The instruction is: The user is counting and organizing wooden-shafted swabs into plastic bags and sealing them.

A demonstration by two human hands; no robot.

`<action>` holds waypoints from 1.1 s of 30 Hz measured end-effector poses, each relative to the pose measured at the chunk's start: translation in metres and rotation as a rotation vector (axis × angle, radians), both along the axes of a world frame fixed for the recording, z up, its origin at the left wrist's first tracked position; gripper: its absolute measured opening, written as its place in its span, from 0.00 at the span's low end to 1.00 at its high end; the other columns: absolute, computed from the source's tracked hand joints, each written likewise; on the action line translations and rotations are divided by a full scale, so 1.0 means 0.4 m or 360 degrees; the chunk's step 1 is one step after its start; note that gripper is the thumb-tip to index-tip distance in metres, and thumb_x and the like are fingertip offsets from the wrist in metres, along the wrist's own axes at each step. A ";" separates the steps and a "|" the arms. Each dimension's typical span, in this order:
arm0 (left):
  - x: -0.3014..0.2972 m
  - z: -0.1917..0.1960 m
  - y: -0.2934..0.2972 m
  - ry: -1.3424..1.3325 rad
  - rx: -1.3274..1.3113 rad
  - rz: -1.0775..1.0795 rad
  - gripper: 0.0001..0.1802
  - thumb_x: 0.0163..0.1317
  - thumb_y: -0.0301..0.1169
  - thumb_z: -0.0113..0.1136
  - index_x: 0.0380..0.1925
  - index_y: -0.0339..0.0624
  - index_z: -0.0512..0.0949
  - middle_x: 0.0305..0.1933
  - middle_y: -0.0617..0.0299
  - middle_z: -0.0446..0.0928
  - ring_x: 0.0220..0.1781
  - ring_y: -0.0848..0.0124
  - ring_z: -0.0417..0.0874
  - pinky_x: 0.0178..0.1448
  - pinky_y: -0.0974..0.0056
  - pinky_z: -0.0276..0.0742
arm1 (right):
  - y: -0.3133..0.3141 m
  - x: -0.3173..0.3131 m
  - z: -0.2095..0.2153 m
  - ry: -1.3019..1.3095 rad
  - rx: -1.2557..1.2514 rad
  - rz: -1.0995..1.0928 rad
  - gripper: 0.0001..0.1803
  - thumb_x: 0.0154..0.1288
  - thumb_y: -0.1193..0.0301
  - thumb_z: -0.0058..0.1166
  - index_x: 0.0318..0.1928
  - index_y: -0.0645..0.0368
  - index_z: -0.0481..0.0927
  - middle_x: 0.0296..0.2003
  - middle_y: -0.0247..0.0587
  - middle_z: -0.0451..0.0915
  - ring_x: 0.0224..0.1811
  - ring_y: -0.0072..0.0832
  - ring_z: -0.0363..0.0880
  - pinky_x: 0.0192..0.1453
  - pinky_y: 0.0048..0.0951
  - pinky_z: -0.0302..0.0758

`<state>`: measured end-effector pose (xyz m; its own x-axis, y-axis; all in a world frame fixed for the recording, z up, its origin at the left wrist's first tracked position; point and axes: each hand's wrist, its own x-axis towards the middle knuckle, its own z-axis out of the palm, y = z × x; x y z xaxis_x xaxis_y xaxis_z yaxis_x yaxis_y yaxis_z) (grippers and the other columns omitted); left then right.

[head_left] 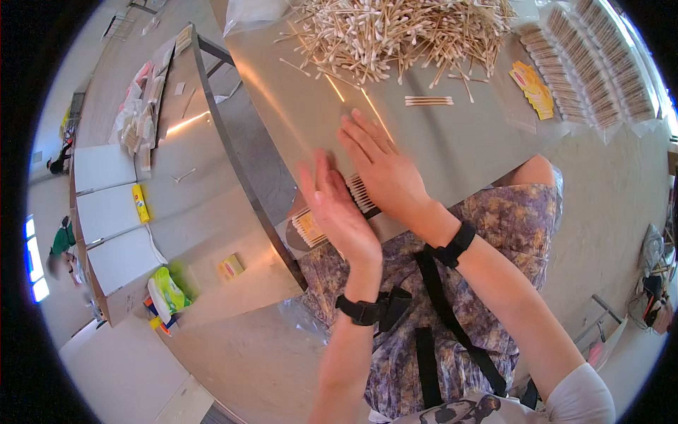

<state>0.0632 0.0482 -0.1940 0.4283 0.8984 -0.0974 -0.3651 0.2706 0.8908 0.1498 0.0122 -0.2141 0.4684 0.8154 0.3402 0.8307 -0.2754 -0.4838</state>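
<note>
Here the flat, released left hand [337, 212] and right hand [381, 169] are pressing on a packet of cotton swabs [332, 212] at the counter's [452, 141] near edge, hiding most of it.

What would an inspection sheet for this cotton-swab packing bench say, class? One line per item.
Surface: shiny metal table, bare in the middle.
Job's things: packet of cotton swabs at the near edge, under both hands.
Clutter: loose swab pile; filled swab packets; yellow cards.
Hands: left hand and right hand flat, pressing the packet.
Cables: nothing seen.
Surroundings: second table to the left; concrete floor.
</note>
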 end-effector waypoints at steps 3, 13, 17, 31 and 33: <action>-0.001 -0.012 -0.016 0.0078 0.0078 0.0012 0.33 0.79 0.43 0.32 0.74 0.31 0.46 0.76 0.38 0.53 0.79 0.53 0.53 0.82 0.51 0.43 | 0.006 -0.011 0.011 0.0042 -0.0003 0.0054 0.25 0.65 0.73 0.47 0.62 0.68 0.70 0.68 0.49 0.66 0.76 0.42 0.57 0.79 0.40 0.56; 0.009 -0.010 -0.018 0.0071 0.0076 -0.0038 0.34 0.78 0.46 0.34 0.73 0.32 0.49 0.75 0.40 0.56 0.78 0.53 0.55 0.81 0.52 0.46 | 0.000 -0.003 0.018 0.0045 -0.0026 0.0157 0.25 0.64 0.72 0.47 0.61 0.67 0.71 0.67 0.49 0.67 0.76 0.43 0.56 0.79 0.42 0.55; 0.001 -0.022 -0.023 0.0068 0.0228 -0.0094 0.34 0.78 0.46 0.34 0.73 0.31 0.49 0.76 0.41 0.55 0.78 0.54 0.55 0.81 0.52 0.46 | 0.002 -0.003 0.013 0.0066 -0.0002 0.0169 0.25 0.64 0.73 0.46 0.61 0.68 0.71 0.66 0.49 0.68 0.75 0.42 0.57 0.79 0.42 0.56; -0.201 -0.021 0.164 0.1667 0.0959 0.0058 0.17 0.76 0.36 0.46 0.48 0.34 0.77 0.47 0.49 0.80 0.49 0.56 0.81 0.52 0.57 0.74 | 0.035 -0.049 0.003 -0.0088 -0.0090 0.0112 0.25 0.66 0.74 0.44 0.63 0.68 0.69 0.67 0.49 0.67 0.76 0.39 0.57 0.79 0.40 0.56; -0.191 -0.022 0.164 0.1732 0.0857 -0.0031 0.18 0.76 0.38 0.46 0.45 0.34 0.78 0.39 0.49 0.80 0.42 0.56 0.82 0.48 0.56 0.75 | 0.037 -0.056 0.007 -0.0080 -0.0109 0.0123 0.26 0.66 0.74 0.44 0.63 0.68 0.69 0.67 0.49 0.67 0.76 0.39 0.57 0.79 0.39 0.56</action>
<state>-0.0133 0.1139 -0.2030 0.3687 0.9290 -0.0308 0.6440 -0.2314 0.7292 0.1273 0.0271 -0.2113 0.3868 0.8706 0.3040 0.8735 -0.2403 -0.4233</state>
